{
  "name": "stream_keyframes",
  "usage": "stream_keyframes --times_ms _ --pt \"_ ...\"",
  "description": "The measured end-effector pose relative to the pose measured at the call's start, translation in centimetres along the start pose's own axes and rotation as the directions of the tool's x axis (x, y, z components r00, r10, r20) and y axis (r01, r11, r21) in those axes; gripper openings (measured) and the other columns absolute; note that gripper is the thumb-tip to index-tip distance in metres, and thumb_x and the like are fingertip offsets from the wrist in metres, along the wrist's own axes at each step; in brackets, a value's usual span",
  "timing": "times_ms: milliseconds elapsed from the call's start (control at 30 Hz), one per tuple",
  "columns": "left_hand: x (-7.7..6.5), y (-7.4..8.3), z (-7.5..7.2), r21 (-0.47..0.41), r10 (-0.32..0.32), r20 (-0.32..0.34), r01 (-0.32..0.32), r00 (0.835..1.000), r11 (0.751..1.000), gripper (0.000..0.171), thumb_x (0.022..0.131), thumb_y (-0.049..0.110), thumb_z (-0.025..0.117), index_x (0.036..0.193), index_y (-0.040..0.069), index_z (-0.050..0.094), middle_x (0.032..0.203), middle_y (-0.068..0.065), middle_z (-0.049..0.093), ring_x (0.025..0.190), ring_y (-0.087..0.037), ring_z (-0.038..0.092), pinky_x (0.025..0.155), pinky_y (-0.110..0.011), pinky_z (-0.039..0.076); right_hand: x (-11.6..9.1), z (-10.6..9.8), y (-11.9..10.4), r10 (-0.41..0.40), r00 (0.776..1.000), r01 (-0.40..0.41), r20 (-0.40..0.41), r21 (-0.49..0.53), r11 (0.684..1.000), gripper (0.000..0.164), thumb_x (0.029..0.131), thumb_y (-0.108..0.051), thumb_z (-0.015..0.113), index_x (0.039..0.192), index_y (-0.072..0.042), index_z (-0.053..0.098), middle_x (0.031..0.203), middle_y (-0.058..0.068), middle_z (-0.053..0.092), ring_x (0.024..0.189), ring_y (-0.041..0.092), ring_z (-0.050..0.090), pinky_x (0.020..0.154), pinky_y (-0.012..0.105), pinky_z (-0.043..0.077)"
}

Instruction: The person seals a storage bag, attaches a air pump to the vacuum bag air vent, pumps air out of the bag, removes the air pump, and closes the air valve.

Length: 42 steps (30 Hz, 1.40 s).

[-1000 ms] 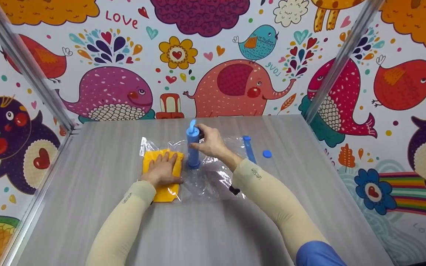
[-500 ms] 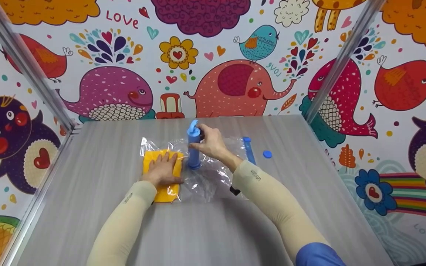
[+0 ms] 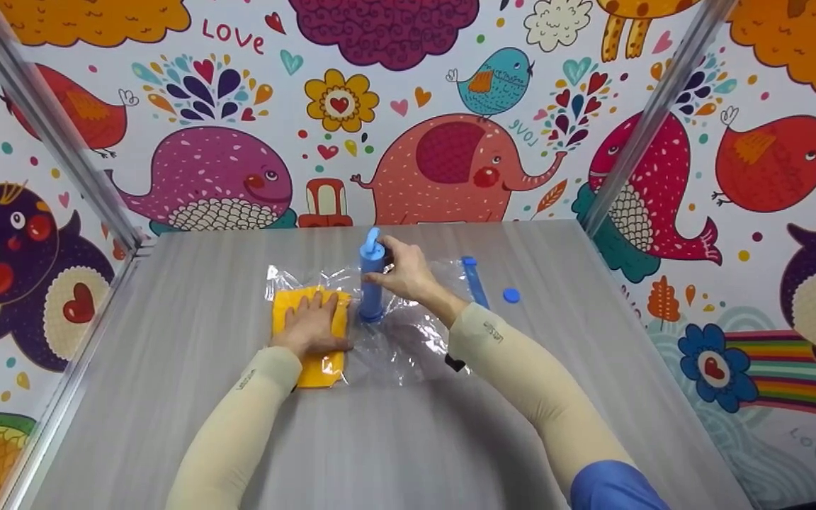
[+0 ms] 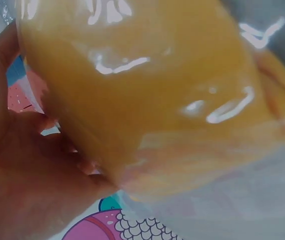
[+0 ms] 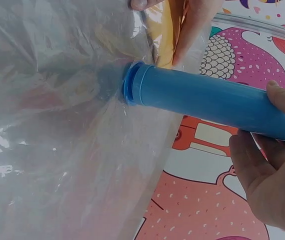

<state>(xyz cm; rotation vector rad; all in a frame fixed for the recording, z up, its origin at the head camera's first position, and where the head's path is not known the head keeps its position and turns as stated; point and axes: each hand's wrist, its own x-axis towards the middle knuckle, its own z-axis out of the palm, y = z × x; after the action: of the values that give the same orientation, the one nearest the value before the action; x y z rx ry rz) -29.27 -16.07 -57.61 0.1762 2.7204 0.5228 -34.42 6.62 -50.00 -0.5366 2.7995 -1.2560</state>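
A folded yellow item [image 3: 325, 370], possibly cloth, lies inside a clear plastic bag [image 3: 408, 354] on the table. My left hand [image 3: 313, 324] rests on it through the film, palm down, fingers straight and somewhat spread. A blue hand pump [image 3: 372, 297] stands nearly upright on the bag, just right of the yellow item. My right hand [image 3: 404, 270] grips the pump's upper part between thumb and fingers. In the right wrist view, the pump's base ring [image 5: 135, 84] sits against the creased film. The yellow bundle [image 4: 147, 100] fills most of the left wrist view under shiny plastic.
A blue zip strip [image 3: 475, 283] runs along the bag's right edge, partly hidden by my right forearm. Right of it, a small round blue cap [image 3: 511, 295] lies on the grey table [image 3: 167, 368]. Patterned walls with metal corner posts [image 3: 663, 106] enclose the table.
The bag's creases have shifted, and its zip edge has moved slightly leftward. Both hands and the pump stay almost in place.
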Motion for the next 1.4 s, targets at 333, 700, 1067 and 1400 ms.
stream_keyframes --times_ms 333,700,1067,1400 --pt "0.1 1.6 -0.9 -0.042 0.017 -0.091 -0.021 0.996 0.999 0.106 0.092 0.045 0.087 0.176 0.008 0.033 0.182 -0.027 0.035 0.169 -0.052 0.033 0.141 -0.072 0.021 0.0 -0.4 0.3 -0.041 0.999 0.041 0.008 -0.013 0.999 0.059 0.093 -0.022 0.092 0.144 -0.004 0.068 0.133 0.018 0.081 0.121 0.035 0.08 0.111 0.049 0.065" --pt "1.9 5.5 -2.8 -0.385 -0.013 -0.269 -0.095 0.963 0.918 0.094 0.097 0.048 0.086 0.172 0.015 0.041 0.172 -0.018 0.054 0.155 -0.045 0.056 0.132 -0.065 0.044 0.2 -1.7 -0.6 -0.084 0.997 0.084 0.001 0.004 0.996 0.059 0.092 -0.026 0.094 0.142 -0.007 0.068 0.134 0.015 0.08 0.123 0.034 0.079 0.112 0.048 0.065" --pt "2.8 7.2 -2.7 -0.403 -0.015 -0.448 -0.187 0.894 0.896 0.069 0.097 0.05 0.084 0.151 0.011 0.064 0.145 -0.017 0.077 0.126 -0.04 0.077 0.116 -0.059 0.061 0.3 -2.8 -1.4 -0.096 0.995 0.096 -0.019 -0.017 0.995 0.066 0.095 -0.029 0.092 0.152 -0.012 0.064 0.137 0.012 0.079 0.123 0.03 0.079 0.105 0.041 0.067" --pt "3.4 7.3 -2.4 -0.334 -0.001 -0.484 -0.183 0.875 0.925 0.059 0.096 0.042 0.087 0.14 0.005 0.073 0.134 -0.022 0.081 0.12 -0.041 0.081 0.11 -0.057 0.065 0.7 -3.9 -1.9 -0.211 0.977 0.211 0.003 -0.068 0.975 0.06 0.101 -0.027 0.086 0.153 -0.009 0.064 0.147 0.014 0.074 0.129 0.032 0.076 0.104 0.047 0.069"
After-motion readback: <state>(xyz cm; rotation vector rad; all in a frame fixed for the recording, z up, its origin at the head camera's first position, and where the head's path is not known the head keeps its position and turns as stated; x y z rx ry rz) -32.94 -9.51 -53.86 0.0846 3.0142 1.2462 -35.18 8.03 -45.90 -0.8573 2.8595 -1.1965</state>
